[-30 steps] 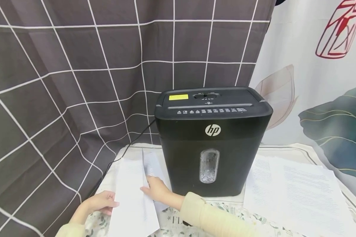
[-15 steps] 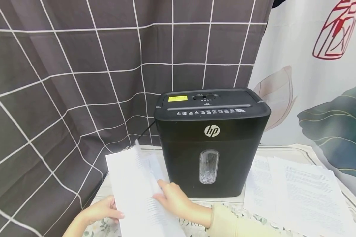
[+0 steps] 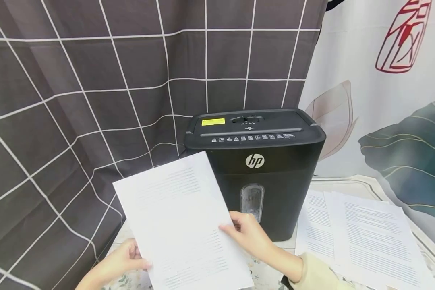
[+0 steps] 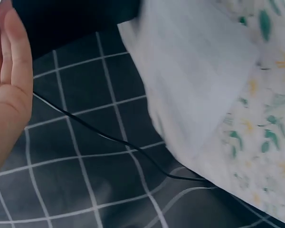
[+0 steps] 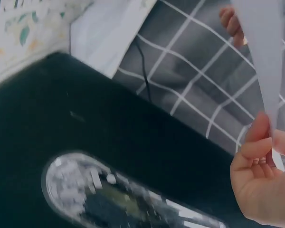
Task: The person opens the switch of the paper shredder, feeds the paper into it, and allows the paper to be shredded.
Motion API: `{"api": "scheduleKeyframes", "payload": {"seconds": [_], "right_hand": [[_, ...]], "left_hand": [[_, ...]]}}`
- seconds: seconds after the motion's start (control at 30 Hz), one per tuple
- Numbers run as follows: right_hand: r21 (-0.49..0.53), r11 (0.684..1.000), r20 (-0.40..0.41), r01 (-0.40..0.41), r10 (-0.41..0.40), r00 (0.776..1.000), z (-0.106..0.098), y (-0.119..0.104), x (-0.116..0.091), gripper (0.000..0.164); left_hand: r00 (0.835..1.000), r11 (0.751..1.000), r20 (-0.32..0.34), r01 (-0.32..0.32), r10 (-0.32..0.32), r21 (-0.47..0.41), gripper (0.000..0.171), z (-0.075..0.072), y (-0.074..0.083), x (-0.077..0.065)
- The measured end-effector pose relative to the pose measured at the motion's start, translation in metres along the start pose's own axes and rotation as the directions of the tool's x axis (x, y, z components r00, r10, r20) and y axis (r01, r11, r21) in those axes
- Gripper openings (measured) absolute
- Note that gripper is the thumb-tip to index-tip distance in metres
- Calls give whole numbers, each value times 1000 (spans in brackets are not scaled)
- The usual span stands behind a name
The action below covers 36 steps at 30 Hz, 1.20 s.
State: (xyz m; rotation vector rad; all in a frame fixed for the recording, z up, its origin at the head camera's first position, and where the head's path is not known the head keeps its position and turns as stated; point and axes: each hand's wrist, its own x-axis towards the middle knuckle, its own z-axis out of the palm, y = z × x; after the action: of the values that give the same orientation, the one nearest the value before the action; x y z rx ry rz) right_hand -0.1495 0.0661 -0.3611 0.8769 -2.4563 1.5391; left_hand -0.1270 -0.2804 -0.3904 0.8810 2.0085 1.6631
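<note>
A printed sheet of paper (image 3: 181,221) is raised and tilted in front of the shredder in the head view. My left hand (image 3: 117,262) pinches its left edge, thumb on the near face. At the opposite edge, my right hand (image 3: 251,235) pinches it between thumb and fingers. The right wrist view shows the sheet (image 5: 265,57) nearly edge-on above my right hand (image 5: 261,183). Behind stands a black HP paper shredder (image 3: 217,161), with paper scraps in its window (image 5: 73,183). In the left wrist view, my left hand (image 4: 9,71) is partly cut off and the held sheet barely shows.
Printed sheets (image 3: 373,237) lie right of the shredder. Another white sheet (image 4: 194,76) rests on the floral tablecloth (image 4: 270,156) near the table's edge. A black cord (image 4: 109,137) runs past the grid-patterned curtain (image 3: 76,121) on the left.
Both hands have lifted the sheet off the table and turned it, so its printed face shows and its top leans left. My right hand has moved rightward with its edge.
</note>
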Motion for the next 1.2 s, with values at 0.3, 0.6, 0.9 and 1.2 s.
{"api": "scheduleKeyframes", "payload": {"seconds": [0.3,0.6,0.9,1.2], "right_hand": [[93,995,-115,-46,56,992,-38,-9,-2,21],[67,998,-214,-7,22,977,-80,-24,6,19],[23,999,-233,-22,27,972,-121,-51,21,19],[44,995,-178,-93,99,979,-158,-71,37,30]], "left_hand": [[755,960,-646,87,111,265,5,37,41,34],[666,953,-728,84,164,292,15,48,80,76],[665,955,-713,0,223,298,15,31,115,111],[712,962,-662,-70,233,263,15,23,152,131]]}}
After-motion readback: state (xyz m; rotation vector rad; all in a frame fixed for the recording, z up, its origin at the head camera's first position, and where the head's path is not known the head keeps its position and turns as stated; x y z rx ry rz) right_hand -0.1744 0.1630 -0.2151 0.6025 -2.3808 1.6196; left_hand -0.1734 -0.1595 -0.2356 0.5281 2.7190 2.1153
